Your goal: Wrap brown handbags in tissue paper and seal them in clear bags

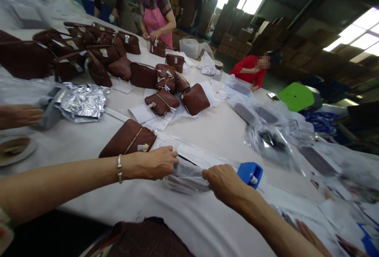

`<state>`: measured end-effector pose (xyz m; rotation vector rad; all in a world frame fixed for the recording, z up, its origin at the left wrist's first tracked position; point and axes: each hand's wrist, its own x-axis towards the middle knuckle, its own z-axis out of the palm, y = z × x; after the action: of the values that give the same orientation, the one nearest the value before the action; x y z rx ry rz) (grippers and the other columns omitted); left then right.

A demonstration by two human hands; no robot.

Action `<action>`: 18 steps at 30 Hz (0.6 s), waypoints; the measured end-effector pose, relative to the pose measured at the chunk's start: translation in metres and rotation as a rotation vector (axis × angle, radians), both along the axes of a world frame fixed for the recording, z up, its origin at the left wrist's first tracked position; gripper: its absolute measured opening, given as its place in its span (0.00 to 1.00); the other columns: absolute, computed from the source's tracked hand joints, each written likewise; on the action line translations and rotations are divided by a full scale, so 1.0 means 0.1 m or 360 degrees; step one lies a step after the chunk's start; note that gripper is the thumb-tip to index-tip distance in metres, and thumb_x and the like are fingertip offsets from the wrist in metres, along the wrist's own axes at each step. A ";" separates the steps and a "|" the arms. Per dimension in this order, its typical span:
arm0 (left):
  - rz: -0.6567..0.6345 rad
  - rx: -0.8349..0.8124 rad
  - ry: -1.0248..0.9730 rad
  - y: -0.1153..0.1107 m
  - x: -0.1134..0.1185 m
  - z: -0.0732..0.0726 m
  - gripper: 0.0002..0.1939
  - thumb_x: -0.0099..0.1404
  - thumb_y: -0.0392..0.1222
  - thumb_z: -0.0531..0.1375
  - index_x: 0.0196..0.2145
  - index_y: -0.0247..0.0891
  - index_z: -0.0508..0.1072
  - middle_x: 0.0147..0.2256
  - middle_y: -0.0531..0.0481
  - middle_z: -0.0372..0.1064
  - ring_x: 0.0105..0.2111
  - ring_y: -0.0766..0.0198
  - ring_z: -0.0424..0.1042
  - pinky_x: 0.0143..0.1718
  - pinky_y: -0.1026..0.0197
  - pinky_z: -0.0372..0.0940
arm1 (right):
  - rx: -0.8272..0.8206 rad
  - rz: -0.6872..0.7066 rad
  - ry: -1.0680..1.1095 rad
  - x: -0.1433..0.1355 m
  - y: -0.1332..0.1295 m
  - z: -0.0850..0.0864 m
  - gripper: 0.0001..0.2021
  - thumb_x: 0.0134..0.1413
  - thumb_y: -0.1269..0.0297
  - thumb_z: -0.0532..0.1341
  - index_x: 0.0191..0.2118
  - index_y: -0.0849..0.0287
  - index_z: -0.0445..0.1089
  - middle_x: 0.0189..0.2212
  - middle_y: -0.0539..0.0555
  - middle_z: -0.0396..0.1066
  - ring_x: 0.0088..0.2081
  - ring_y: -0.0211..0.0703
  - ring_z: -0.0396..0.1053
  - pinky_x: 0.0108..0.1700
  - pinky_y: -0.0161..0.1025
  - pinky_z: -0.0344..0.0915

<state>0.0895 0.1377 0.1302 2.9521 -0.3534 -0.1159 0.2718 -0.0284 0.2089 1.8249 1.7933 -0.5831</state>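
Note:
At the near edge of the table, a clear plastic bag with something dark and grey inside lies between my two hands. My left hand, a silver bracelet on its wrist, has its fingers closed on the bag's left side. The right side is pinched by my right hand. Just beyond my left wrist rests a brown handbag with a gold zip and a white tag. A blue plastic holder stands beyond my right hand.
Several brown handbags crowd the table's far left. Crumpled silver foil and a bowl lie left; plastic-wrapped grey pieces lie right. Across the table work people, one in a pink apron. Another person's hand reaches in left.

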 end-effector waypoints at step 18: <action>0.0164 -0.0121 0.0125 0.04 0.07 0.53 0.05 0.68 0.40 0.61 0.38 0.36 0.74 0.32 0.47 0.76 0.28 0.58 0.75 0.25 0.62 0.60 | 0.0019 -0.0043 0.0085 0.09 -0.29 0.02 0.08 0.55 0.71 0.64 0.42 0.59 0.73 0.39 0.58 0.78 0.42 0.55 0.76 0.40 0.43 0.67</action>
<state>0.0965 0.1416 0.1835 2.8738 -0.1898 -0.2003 0.2809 -0.0569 0.2105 1.8603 1.8126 -0.6384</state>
